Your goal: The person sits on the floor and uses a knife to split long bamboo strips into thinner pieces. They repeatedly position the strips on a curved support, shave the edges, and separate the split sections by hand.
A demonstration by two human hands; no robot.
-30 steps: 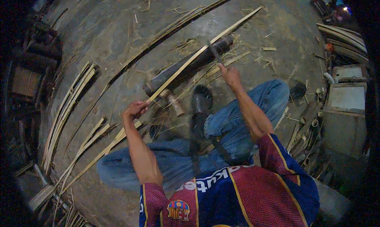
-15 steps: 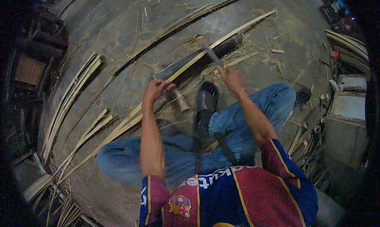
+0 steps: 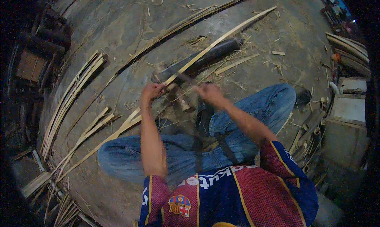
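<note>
A long, pale yellow, flat strip that looks like split bamboo (image 3: 220,39) slants from near left to far right over a thick black cylinder (image 3: 221,50) lying on the grey concrete floor (image 3: 118,21); the cylinder seems to serve as a rest, keeping the strip raised under the tool. The left hand (image 3: 153,90) is closed around the strip at the cylinder's near left end, probably to steady it (whether the strip runs on past the left forearm, I cannot tell). The right hand (image 3: 211,94) is wrapped around the handle of a dark grey blade (image 3: 185,77), blurred, held crosswise over the strip just beside the left hand, presumably for control along its length; contact between the two is unclear. A short brown wooden block (image 3: 184,103) lies near, below the cylinder; a curved bundle of pale strips (image 3: 71,96) lies well apart to the left, and thin dark strips (image 3: 168,34) stretch along the far side. Compared with half a second ago, the right hand and blade have moved nearer and leftward, from farther along the strip toward the left hand, which has hardly shifted.
</note>
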